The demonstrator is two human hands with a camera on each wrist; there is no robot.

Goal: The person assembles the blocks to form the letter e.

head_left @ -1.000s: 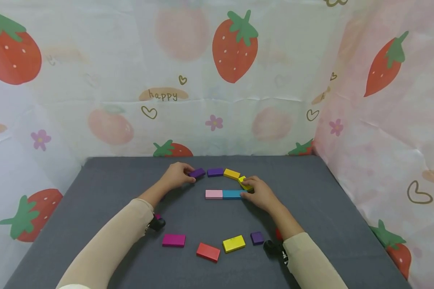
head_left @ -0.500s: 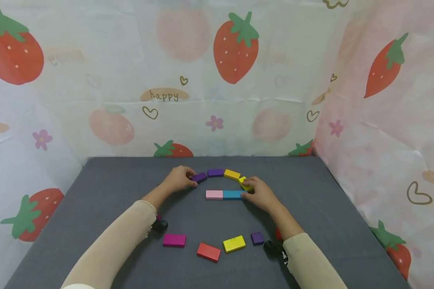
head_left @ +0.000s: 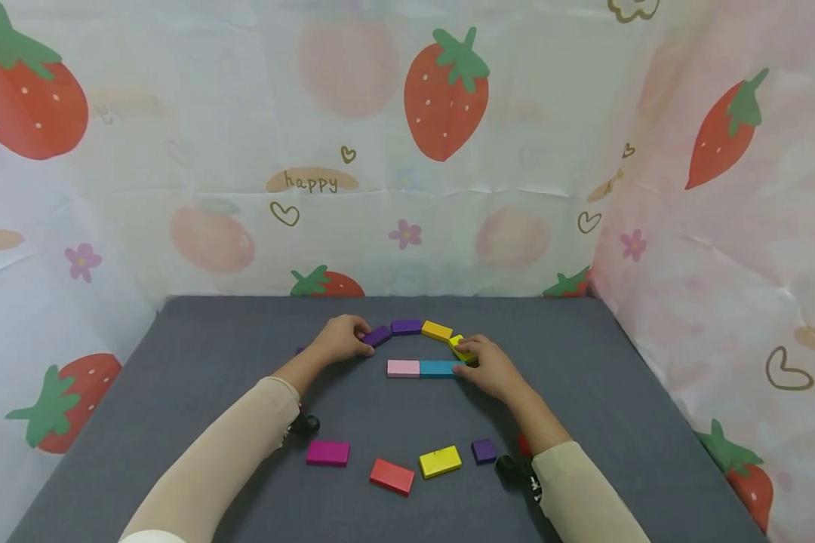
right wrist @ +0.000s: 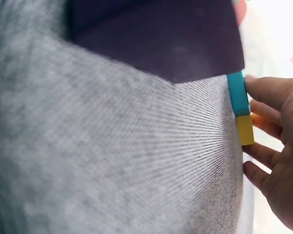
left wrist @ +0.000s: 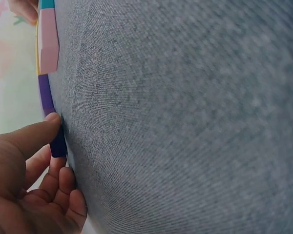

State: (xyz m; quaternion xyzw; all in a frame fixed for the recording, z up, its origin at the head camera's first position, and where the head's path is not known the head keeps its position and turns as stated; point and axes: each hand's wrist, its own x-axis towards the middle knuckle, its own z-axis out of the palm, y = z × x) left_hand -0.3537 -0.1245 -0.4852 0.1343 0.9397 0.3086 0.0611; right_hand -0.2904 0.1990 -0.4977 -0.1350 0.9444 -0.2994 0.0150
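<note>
My left hand (head_left: 342, 338) pinches a purple block (head_left: 377, 336) between thumb and fingers, its far end close to another purple block (head_left: 406, 327). In the left wrist view, the thumb lies along the near side of the held purple block (left wrist: 58, 144). My right hand (head_left: 490, 367) has its fingers around a yellow block (head_left: 459, 348), with the thumb at the right end of a blue block (head_left: 438, 369). A second yellow block (head_left: 437, 330) continues the curved row. A pink block (head_left: 404, 369) touches the blue one, inside the curve.
Nearer on the grey tabletop (head_left: 380, 415) lie a magenta block (head_left: 327, 453), a red block (head_left: 392, 477), a yellow block with dark specks (head_left: 440, 461) and a small purple block (head_left: 484, 452). Another red piece (head_left: 524, 445) is partly hidden by the right forearm. Strawberry-printed cloth (head_left: 339, 113) borders the table.
My left hand has shifted slightly right and nearer, turning the purple block so it slants up against the neighbouring purple one. The right hand stays in place. The head view tilts slightly.
</note>
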